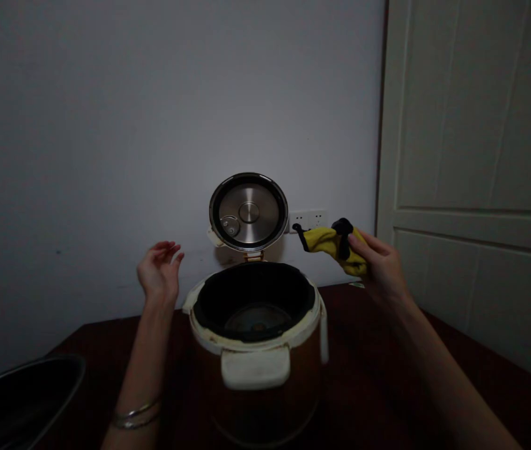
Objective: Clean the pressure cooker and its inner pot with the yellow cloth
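Observation:
A rice cooker [256,369] stands in front of me on a dark wooden table [378,381]. Its round lid [248,212] is swung up, showing the metal inner plate, and the cavity below is dark and holds no pot. My left hand [158,270] hovers left of the cooker's rim, fingers loosely curled and apart, holding nothing. My right hand [378,265] is raised at the right of the lid and grips a yellow cloth with a black edge [328,240].
A dark metal pot [17,400] sits at the table's left front corner. A white wall socket [307,219] is behind the cooker on the grey wall. A white panelled door [476,175] fills the right side.

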